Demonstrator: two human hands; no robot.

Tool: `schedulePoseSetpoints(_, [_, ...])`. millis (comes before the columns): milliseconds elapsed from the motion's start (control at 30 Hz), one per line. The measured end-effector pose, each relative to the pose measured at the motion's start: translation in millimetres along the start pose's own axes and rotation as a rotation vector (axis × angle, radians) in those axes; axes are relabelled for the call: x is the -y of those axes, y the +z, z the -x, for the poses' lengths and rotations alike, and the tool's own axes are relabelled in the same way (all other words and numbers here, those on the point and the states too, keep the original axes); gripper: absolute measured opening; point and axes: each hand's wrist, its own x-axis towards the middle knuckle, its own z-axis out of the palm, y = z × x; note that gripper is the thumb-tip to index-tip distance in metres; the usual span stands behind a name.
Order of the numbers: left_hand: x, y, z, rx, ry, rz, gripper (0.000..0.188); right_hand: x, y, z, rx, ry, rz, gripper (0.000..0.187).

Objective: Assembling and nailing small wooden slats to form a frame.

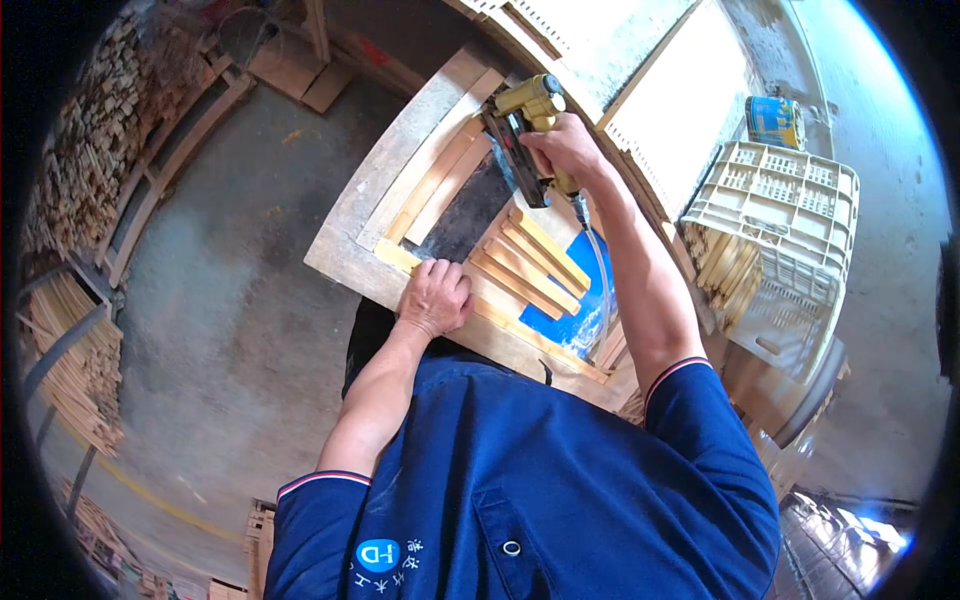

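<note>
My right hand [568,150] is wrapped around the grip of a yellow and black pneumatic nail gun [528,97]. The gun stands over the far right corner of some light wooden strips, and a clear air hose [606,290] runs down from its handle. At the near edge of the workbench [338,232], my left hand [437,298] has its fingers curled over a wooden strip [396,257]. Longer wooden slats [440,180] lie side by side beyond that hand. Between my hands, several short slats [530,265] rest partly on a blue sheet [600,262].
To the right stands a white plastic crate [780,190] above a bundle of wooden strips [728,270], with a blue tin [775,122] behind it. Pale panels [680,100] lie at the far right. Stacked wood [100,140] lines the left side of the concrete floor [230,270].
</note>
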Motion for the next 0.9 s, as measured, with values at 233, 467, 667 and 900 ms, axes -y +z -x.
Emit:
schedulePoseSetpoints(233, [-2,-1,2,-0.016,-0.009,-0.025,0.019,7,3,7,-0.031,0.032,0.015,0.028])
schedulePoseSetpoints(467, [0,-1,4,-0.049,-0.008,-0.021,0.017,0,7,8,-0.051,0.009,0.045,0.018])
schedulePoseSetpoints(667, [-2,1,6,0.036,-0.012,-0.05,0.021,-8,46,49,-0.086,-0.411,0.384,0.026])
schedulePoseSetpoints(900, [2,42,27,0.065,-0.104,0.172,0.054,1,142,149,0.18,-0.72,0.683,0.035])
